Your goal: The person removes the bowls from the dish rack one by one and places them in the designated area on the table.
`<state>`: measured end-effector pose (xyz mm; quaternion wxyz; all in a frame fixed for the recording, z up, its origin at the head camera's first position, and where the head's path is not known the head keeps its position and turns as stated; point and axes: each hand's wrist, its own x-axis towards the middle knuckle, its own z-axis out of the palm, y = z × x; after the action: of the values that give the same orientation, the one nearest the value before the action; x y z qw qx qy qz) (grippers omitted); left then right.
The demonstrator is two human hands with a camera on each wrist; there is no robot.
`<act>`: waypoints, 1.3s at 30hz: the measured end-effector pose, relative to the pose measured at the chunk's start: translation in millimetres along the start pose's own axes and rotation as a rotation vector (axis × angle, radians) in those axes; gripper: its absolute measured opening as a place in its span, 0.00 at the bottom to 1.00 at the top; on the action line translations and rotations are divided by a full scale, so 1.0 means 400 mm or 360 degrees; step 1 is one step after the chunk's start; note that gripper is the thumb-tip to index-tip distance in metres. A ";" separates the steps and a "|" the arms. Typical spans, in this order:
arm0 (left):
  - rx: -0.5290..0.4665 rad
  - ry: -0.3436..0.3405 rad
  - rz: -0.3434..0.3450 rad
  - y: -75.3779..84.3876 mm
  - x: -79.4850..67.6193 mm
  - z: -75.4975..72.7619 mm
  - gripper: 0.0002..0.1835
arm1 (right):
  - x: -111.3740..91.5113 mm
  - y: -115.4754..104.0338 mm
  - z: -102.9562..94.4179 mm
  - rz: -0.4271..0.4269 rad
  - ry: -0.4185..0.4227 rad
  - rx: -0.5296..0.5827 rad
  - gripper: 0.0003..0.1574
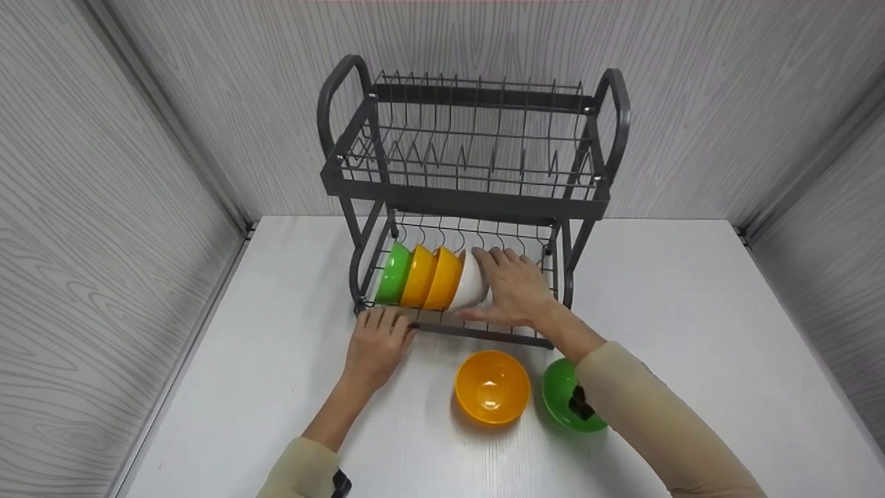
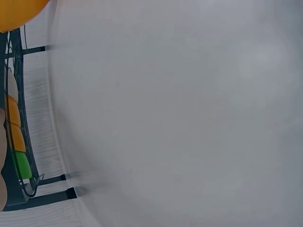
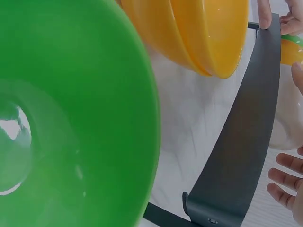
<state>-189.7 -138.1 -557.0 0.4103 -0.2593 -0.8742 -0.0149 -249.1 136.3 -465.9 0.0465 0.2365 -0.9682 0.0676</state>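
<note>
A white bowl [image 1: 471, 280] stands on its side on the lower tier of a dark dish rack [image 1: 456, 192]. My right hand [image 1: 515, 287] is at its right side, fingers spread and thumb low near the front rail. Left of the white bowl, two orange bowls [image 1: 432, 278] and a green bowl [image 1: 395, 274] lean in a row. My left hand [image 1: 377, 342] grips the rack's front rail at its left end; the right wrist view shows fingers on both sides of that rail. The left wrist view barely catches its fingers [image 2: 2, 161].
In front of the rack, an orange bowl [image 1: 492, 387] stands on the white table [image 1: 228, 394]; the right wrist view suggests two nested orange bowls [image 3: 222, 33]. Beside it, a green bowl [image 1: 561, 398] is partly under my right sleeve. The upper tier [image 1: 477, 155] has wire dividers.
</note>
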 end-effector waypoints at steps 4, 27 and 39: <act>-0.0001 0.0015 0.0009 0.002 -0.001 0.000 0.17 | 0.000 0.000 0.010 0.0030 -0.0034 0.0032 0.78; 0.0000 0.0000 -0.0014 0.002 0.002 0.001 0.17 | 0.016 -0.016 0.044 0.0115 0.0034 0.0129 0.82; -0.0014 0.0016 -0.0001 0.001 0.001 0.006 0.17 | 0.018 -0.010 0.041 0.0110 0.0033 0.0118 0.80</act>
<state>-191.2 -136.9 -558.3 0.4136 -0.2607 -0.8721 -0.0200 -254.5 126.8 -480.9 0.0452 0.2038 -0.9720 0.1075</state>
